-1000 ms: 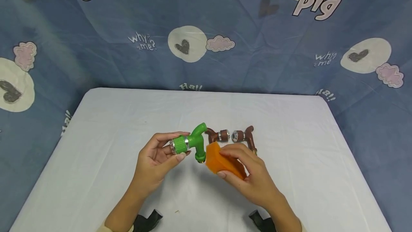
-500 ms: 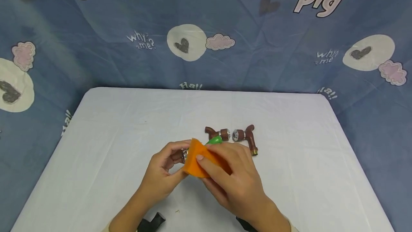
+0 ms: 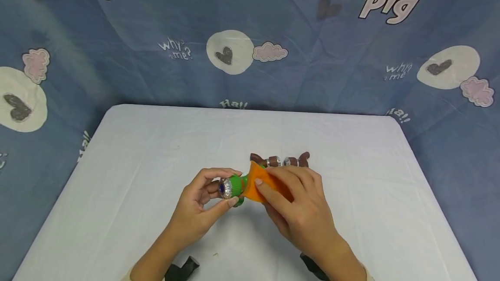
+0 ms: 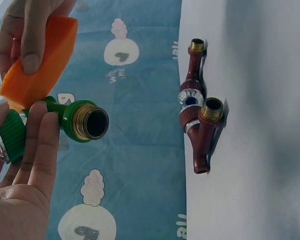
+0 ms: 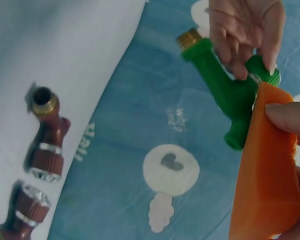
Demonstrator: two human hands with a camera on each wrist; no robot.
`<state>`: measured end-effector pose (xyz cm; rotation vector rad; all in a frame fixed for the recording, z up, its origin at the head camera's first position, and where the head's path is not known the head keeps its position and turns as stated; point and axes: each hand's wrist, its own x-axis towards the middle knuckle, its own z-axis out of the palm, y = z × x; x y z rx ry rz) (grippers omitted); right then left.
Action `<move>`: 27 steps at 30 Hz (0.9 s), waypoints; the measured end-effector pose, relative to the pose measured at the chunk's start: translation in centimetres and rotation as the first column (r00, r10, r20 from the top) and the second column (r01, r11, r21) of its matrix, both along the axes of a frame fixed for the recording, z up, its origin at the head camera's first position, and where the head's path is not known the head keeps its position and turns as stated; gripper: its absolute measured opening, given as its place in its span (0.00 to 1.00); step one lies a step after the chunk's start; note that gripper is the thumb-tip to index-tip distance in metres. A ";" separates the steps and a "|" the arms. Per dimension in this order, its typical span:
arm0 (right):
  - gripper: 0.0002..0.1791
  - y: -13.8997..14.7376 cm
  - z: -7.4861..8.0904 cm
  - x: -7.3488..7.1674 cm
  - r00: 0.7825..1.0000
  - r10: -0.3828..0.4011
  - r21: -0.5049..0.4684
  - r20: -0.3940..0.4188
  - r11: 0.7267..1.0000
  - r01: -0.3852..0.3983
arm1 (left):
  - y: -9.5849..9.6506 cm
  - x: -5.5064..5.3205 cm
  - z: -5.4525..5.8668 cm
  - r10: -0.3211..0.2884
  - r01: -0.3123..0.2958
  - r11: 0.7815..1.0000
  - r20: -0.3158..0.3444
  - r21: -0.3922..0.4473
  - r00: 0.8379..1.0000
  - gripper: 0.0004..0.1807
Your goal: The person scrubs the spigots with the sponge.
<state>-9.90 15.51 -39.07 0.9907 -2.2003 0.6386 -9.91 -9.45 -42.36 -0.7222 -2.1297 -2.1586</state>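
My left hand [image 3: 203, 196] grips a green tap [image 3: 235, 185] by its ribbed knob, whose clear end faces left in the head view. The tap's brass threaded inlet [image 4: 92, 122] shows in the left wrist view. My right hand [image 3: 300, 198] holds an orange sponge [image 3: 259, 185] between thumb and fingers. The sponge touches the green tap's body and hides much of it in the head view. Beyond the hands, two brown taps [image 5: 50, 145] lie on the table with their knobs facing each other.
A white cloth covers the table [image 3: 164, 142]. Black strap ends [image 3: 182, 269] hang by the wrists at the near side. A blue printed curtain [image 3: 273, 81] stands behind the far edge. A tiny scrap [image 3: 215, 254] lies near the front.
The sponge went over the green tap, covering most of it, then shifted a little right. The tap has turned so its knob end shows more. Both brown taps stay in place.
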 end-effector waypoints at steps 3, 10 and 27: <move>0.15 0.5 -0.1 -0.1 1.000 -0.011 0.006 0.013 1.000 0.011 | -0.1 0.0 0.1 -0.006 0.006 1.000 0.006 0.002 1.000 0.29; 0.18 1.5 0.4 -0.4 0.997 -0.068 -0.008 0.039 0.998 0.069 | -0.3 0.1 0.3 0.005 -0.005 1.000 0.063 -0.014 0.998 0.34; 0.14 -1.9 1.8 -0.5 0.981 0.195 0.006 0.008 0.981 -0.195 | -0.2 0.0 -0.4 -0.018 0.018 0.999 -0.001 -0.047 1.000 0.47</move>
